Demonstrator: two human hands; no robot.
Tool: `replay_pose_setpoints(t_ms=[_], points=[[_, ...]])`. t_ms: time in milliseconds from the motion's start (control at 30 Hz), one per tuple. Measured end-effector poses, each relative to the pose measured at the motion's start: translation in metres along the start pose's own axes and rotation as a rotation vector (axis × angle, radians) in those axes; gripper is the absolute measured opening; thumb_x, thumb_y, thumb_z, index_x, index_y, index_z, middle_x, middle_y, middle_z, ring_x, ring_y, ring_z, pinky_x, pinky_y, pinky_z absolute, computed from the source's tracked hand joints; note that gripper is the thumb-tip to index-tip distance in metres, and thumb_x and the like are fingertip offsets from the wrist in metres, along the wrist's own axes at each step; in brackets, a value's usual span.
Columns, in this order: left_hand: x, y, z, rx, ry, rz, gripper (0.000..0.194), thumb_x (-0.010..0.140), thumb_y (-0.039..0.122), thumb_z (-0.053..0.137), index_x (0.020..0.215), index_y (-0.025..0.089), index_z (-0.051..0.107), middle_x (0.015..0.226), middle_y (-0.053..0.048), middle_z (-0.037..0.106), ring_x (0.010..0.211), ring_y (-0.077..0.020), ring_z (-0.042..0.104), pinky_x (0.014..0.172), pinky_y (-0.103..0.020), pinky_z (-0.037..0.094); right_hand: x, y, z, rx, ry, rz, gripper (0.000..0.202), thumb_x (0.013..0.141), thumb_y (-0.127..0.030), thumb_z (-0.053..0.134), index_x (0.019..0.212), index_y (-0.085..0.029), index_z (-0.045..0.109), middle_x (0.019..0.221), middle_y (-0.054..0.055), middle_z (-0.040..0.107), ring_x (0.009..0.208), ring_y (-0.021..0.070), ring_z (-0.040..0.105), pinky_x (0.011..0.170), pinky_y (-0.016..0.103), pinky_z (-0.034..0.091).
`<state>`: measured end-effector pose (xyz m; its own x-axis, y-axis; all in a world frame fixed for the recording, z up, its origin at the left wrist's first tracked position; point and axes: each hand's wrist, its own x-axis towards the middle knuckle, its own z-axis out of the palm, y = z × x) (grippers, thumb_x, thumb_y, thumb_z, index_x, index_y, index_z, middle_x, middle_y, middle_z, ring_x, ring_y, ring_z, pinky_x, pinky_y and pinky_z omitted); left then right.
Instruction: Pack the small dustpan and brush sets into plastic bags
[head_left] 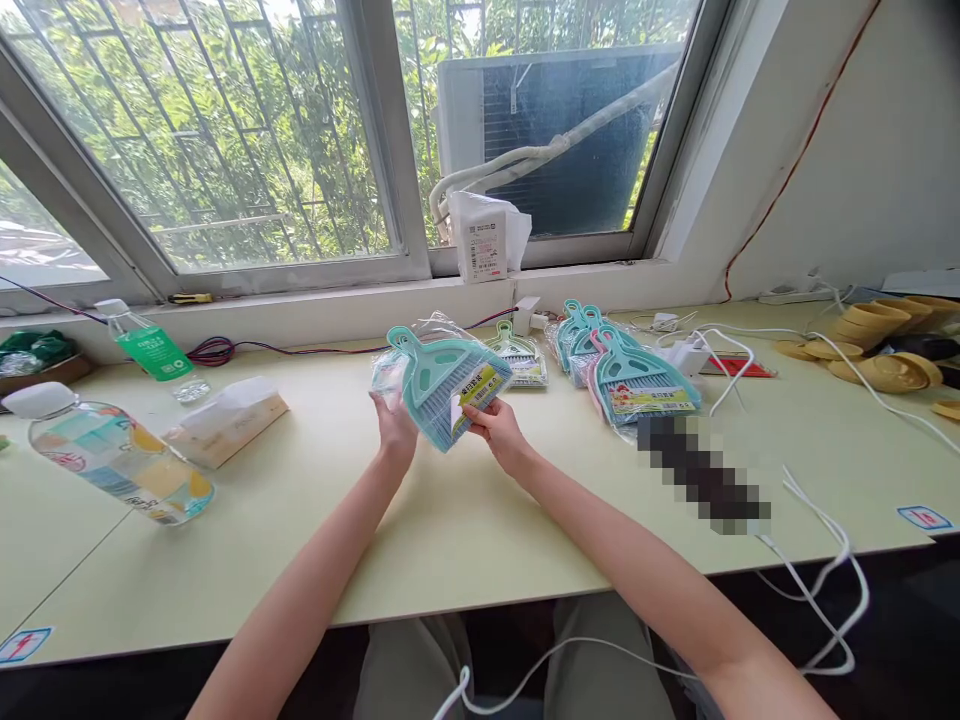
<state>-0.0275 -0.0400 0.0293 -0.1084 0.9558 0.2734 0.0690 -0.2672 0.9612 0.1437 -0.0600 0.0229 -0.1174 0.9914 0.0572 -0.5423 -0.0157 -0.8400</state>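
Note:
A mint-green mini dustpan and brush set (431, 385) with a yellow-green label is held up over the table. My left hand (396, 435) grips it from its left side, the fingers partly hidden behind it. Against that side is crinkled clear plastic wrap (386, 372) with something pale pink showing through; what it is I cannot tell. My right hand (504, 435) pinches the lower right corner at the label. Behind them a green set with a label (520, 360) lies on the table. Several more wrapped dustpan sets (637, 375), green and pink, are piled to the right.
At left stand a tilted-looking drink bottle (124, 460), a green-labelled bottle (154, 350) and a tissue pack (229, 420). A white package (484, 240) sits on the sill. Right are white cables (825, 540), a pixelated dark object (705, 475) and tan cups (874, 325).

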Motion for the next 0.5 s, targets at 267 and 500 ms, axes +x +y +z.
replay_pose_setpoints(t_ms=[267,500], points=[[-0.024,0.034,0.009,0.645,0.259,0.455,0.044,0.087,0.049,0.050,0.122,0.023,0.048,0.107,-0.008,0.062,0.096,-0.0228,0.056,0.093,-0.038,0.038,0.006,0.000,-0.010,-0.118,0.163,0.003,0.025,0.066,-0.022,0.077,0.082,-0.017,0.060,0.092,0.005,0.071,0.085,0.0180,0.068,0.084,0.038,0.058],[-0.033,0.034,0.025,0.894,0.032,0.371,0.035,0.088,0.048,0.050,0.109,0.021,0.057,0.072,-0.004,0.062,0.082,-0.0272,0.058,0.084,-0.041,0.035,0.002,0.009,0.001,-0.304,0.090,0.008,0.029,0.061,-0.024,0.080,0.084,-0.017,0.064,0.082,0.004,0.070,0.076,0.0183,0.066,0.071,0.038,0.061]])
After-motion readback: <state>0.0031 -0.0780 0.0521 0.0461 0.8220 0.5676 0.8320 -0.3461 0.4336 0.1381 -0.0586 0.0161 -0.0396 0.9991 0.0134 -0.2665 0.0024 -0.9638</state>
